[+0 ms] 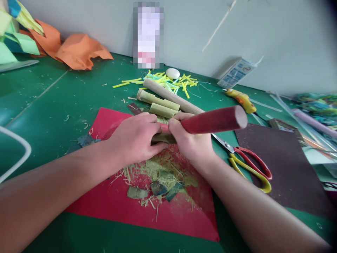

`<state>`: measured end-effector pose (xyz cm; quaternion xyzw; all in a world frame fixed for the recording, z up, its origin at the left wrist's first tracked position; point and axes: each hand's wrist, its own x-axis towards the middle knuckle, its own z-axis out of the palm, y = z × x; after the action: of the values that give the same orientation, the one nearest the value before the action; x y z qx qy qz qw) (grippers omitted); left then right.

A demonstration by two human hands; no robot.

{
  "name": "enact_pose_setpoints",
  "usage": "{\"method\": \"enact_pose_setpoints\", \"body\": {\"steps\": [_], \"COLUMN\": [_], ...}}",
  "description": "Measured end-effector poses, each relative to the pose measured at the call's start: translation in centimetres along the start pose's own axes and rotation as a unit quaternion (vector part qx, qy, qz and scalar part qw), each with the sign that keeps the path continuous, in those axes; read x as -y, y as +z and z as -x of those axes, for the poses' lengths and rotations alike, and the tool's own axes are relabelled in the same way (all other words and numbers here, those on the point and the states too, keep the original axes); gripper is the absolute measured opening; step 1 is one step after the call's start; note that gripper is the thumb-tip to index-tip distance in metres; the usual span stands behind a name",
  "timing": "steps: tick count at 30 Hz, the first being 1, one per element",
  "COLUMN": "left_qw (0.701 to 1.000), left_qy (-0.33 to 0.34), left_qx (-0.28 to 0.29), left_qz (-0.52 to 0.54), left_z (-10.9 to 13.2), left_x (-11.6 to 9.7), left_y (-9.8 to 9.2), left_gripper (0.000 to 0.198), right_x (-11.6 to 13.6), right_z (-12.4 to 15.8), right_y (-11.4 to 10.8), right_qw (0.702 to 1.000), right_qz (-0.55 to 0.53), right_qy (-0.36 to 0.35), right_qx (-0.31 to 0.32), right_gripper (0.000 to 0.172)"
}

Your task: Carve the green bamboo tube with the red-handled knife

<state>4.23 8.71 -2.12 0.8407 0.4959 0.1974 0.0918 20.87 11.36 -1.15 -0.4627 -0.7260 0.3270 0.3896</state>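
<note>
My left hand point(137, 137) is closed round a short piece of bamboo point(168, 138), which lies low over a red sheet point(100, 207). In my right hand point(193, 142) is a thick red wooden handle point(213, 120) that points up to the right; its far end is hidden by my hands. The right thumb presses close to the bamboo between both hands. Below them, fine shavings and sawdust point(163, 168) cover the sheet, along with small dark sandpaper-like scraps point(158, 188). Just beyond lie two cut bamboo lengths point(164, 110).
A wooden rod point(171, 96) lies behind the bamboo, near yellow and green sticks point(185, 84) and a white egg-shaped object point(173, 73). Scissors point(252, 163) rest on a dark sheet point(279, 168) at right. Farther back are a yellow glue gun point(240, 100) and orange paper point(81, 51).
</note>
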Motion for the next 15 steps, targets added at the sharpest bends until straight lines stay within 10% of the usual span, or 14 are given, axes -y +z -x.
{"method": "enact_pose_setpoints", "body": {"steps": [15], "left_qw": [0.999], "left_qy": [0.006], "left_qx": [-0.003], "left_qz": [0.043], "left_z": [-0.25], "left_x": [0.42], "left_y": [0.12], "left_gripper": [0.018], "right_x": [-0.4], "right_z": [0.07], "right_y": [-0.07], "right_qw": [0.995], "right_qz": [-0.087], "right_qy": [0.033], "right_qx": [-0.047], "right_gripper": [0.024]}}
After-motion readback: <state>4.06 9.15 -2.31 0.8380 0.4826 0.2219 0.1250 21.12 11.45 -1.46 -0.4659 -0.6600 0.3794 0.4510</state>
